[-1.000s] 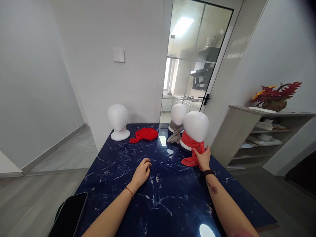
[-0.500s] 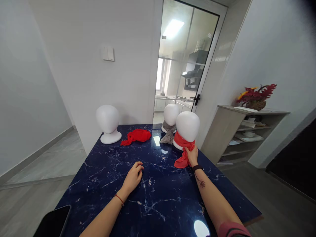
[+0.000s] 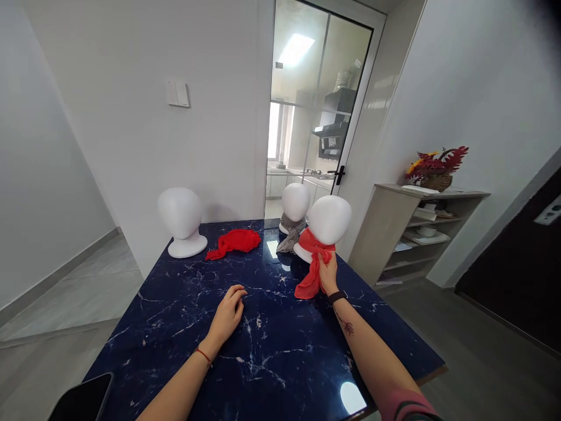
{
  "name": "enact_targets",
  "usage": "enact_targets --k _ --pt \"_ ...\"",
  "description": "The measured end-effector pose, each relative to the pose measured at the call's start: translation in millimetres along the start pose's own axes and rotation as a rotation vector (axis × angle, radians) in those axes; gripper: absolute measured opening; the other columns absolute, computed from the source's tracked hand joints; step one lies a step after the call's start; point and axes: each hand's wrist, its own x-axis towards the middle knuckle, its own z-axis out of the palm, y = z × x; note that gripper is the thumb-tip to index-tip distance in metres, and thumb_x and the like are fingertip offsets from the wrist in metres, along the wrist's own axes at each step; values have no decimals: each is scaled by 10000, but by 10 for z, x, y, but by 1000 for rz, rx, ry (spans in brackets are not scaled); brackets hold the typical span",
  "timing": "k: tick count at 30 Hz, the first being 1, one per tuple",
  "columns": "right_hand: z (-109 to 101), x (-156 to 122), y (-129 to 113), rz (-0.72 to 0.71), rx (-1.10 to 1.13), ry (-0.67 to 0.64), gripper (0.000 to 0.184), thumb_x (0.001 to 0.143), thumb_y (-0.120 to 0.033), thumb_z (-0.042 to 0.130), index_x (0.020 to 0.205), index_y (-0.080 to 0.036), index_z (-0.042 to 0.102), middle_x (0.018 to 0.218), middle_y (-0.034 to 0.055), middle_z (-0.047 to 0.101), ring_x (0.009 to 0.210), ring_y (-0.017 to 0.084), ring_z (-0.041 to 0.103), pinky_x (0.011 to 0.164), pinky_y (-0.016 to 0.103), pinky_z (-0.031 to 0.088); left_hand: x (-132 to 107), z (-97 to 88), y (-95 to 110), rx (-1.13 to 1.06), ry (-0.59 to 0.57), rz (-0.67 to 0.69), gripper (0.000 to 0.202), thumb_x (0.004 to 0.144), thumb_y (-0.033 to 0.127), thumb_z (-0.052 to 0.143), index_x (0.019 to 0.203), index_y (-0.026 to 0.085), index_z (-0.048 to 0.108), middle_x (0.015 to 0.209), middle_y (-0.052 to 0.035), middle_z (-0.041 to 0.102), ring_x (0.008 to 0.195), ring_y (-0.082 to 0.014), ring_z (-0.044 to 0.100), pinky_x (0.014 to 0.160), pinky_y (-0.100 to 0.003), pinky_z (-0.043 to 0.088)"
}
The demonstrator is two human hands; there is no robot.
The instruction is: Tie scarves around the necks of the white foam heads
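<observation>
My right hand (image 3: pixel 328 275) is closed on the red scarf (image 3: pixel 309 275) tied round the neck of the nearest white mannequin head (image 3: pixel 328 221), which leans towards me. My left hand (image 3: pixel 228 313) rests on the dark blue marble table (image 3: pixel 267 356) with its fingers curled loosely and nothing in it. Behind stands a second white head (image 3: pixel 295 203) wearing a grey scarf (image 3: pixel 288 238). A third, bare white head (image 3: pixel 180 215) stands at the far left. A loose red scarf (image 3: pixel 234 241) lies between them.
A dark phone (image 3: pixel 81 400) lies at the table's near left corner. A glass door (image 3: pixel 315 117) opens onto a kitchen behind the table. To the right stands a shelf unit (image 3: pixel 416 234) with a basket of red flowers (image 3: pixel 433 169) on top.
My right hand has pulled the red scarf towards me and the near head has tilted with it. The view has swung to the right. My left hand stays on the table.
</observation>
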Motion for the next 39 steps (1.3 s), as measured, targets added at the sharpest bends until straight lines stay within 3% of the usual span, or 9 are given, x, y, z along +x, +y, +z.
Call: enact_targets --k 4,9,13,20,24,28,34,39 --pt "76 -233 -302 -58 -4 -49 260 846 -443 452 853 -184 476 839 14 507 812 150 466 819 331 396 -10 -30 67 -17 81 8 344 868 218 393 1194 245 502 1267 -78 488 1185 -207 480 1017 -408 396" --pt "308 -738 -669 -114 9 -149 194 876 -393 437 848 -203 468 851 17 481 828 157 458 817 328 407 -33 -81 169 -52 136 3 505 883 303 414 1374 256 306 1437 -80 333 1333 -223 306 1093 -455 280" --pt "496 -1137 -839 -166 23 -279 128 888 -332 404 852 -223 462 897 43 476 947 196 445 929 394 370 -42 -94 127 -110 177 -45 610 884 359 429 1429 261 175 1496 -69 244 1370 -213 232 1117 -448 227" --pt "808 -1567 -1047 -200 46 -484 61 862 -228 403 884 -236 460 911 48 477 1043 222 414 1008 468 317 -13 -143 43 -152 205 -17 655 875 379 442 1443 249 142 1510 -77 207 1381 -230 198 1125 -452 185" --pt "916 -1679 -1171 -215 53 -573 62 843 -192 430 878 -231 463 947 58 467 1028 218 428 981 449 359 14 -202 -5 -97 307 -6 671 855 336 479 1437 246 157 1493 -89 231 1373 -240 212 1123 -453 193" --pt "903 -1652 -1187 -246 36 -618 72 836 -190 457 894 -222 486 972 69 467 1035 227 430 953 439 381 31 -197 -53 -87 329 -1 723 810 292 542 1425 231 167 1448 -113 280 1343 -248 272 1101 -446 256" --pt "896 -1582 -1120 -308 102 -593 94 800 -227 548 882 -191 519 946 63 482 953 207 471 878 381 426 42 -125 -109 -108 367 -25 723 763 249 591 1382 200 220 1367 -144 331 1281 -266 340 1063 -480 303" --pt "819 -1601 -1225 -259 154 -550 271 693 -334 695 840 -185 523 860 36 505 865 192 483 824 336 424 34 -109 -173 -88 393 1 723 714 246 635 1329 196 259 1308 -141 339 1248 -281 357 1033 -500 329"
